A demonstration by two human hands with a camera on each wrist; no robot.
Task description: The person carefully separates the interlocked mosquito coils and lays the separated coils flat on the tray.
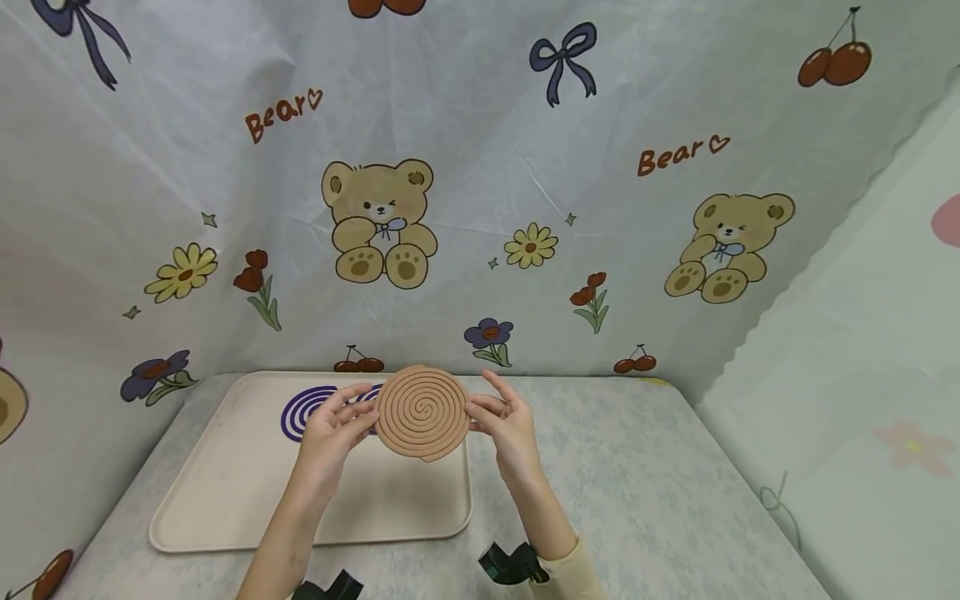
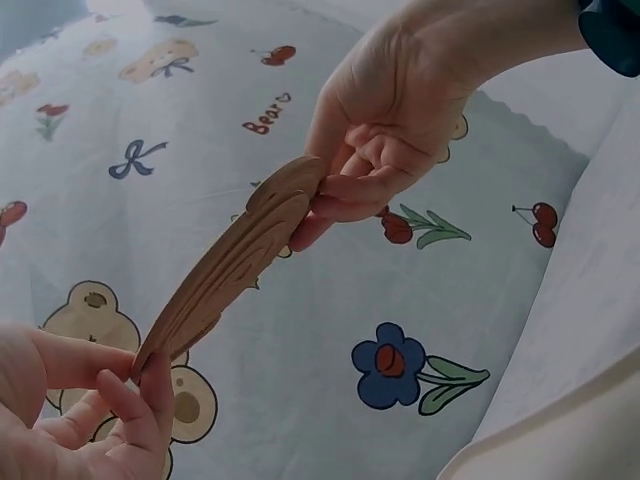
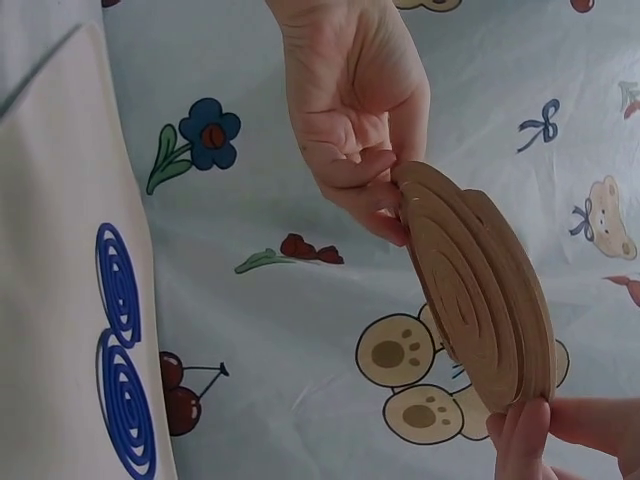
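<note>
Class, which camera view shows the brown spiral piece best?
The head view: the brown spiral piece faces the camera, so its rings show clearly. Both wrist views show it slanted and foreshortened.

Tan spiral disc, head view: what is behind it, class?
Behind the tan spiral disc lies the cream tray; part of a blue spiral shows past the disc's left edge. Whatever the disc covers, including any more of that spiral, cannot be seen.
</note>
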